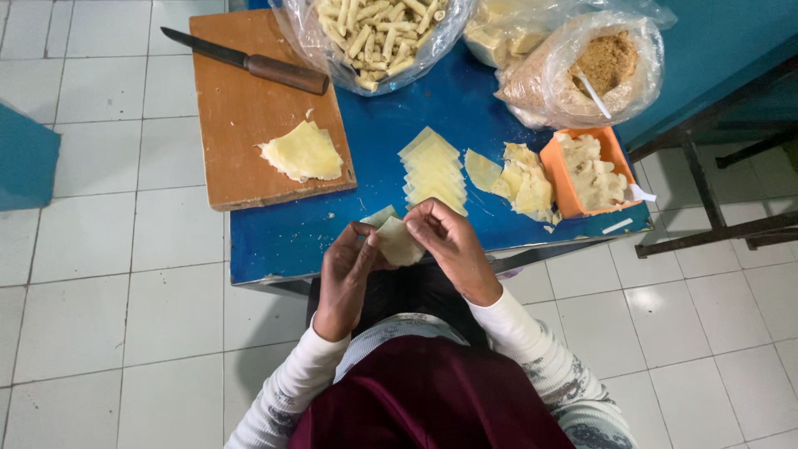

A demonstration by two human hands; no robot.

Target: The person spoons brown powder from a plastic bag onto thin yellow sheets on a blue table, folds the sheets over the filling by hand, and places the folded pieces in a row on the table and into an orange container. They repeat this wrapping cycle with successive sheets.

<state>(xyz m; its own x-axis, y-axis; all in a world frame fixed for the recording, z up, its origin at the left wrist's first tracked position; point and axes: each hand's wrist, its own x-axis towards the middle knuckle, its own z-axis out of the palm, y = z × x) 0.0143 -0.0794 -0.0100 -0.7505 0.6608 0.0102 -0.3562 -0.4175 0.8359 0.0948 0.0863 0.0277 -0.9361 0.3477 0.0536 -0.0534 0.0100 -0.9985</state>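
Overhead view of a seated person working at a low blue table [283, 237]. The left hand [347, 274] and the right hand [453, 249] meet just in front of the table's near edge, both closed with pinching fingertips on a small pale dough wrapper [399, 243], which is held between them above the lap and partly folded. Directly beyond the hands, a fanned row of square wrappers [432, 170] lies flat on the table; to its right sits a looser heap of wrapper pieces [519, 179], touching an orange tub [555, 166] filled with pale chunks. A wooden cutting board [241, 150] occupies the table's left part, overhanging its edge, and carries a small stack of wrappers [303, 152] and a knife [249, 60] with a brown handle near the far side. Along the far edge stand clear plastic bags: one of finished short rolls [374, 29], one of brown crumbs [603, 62], and one of pale blocks [499, 37] between them. The floor [108, 249] is white tile.
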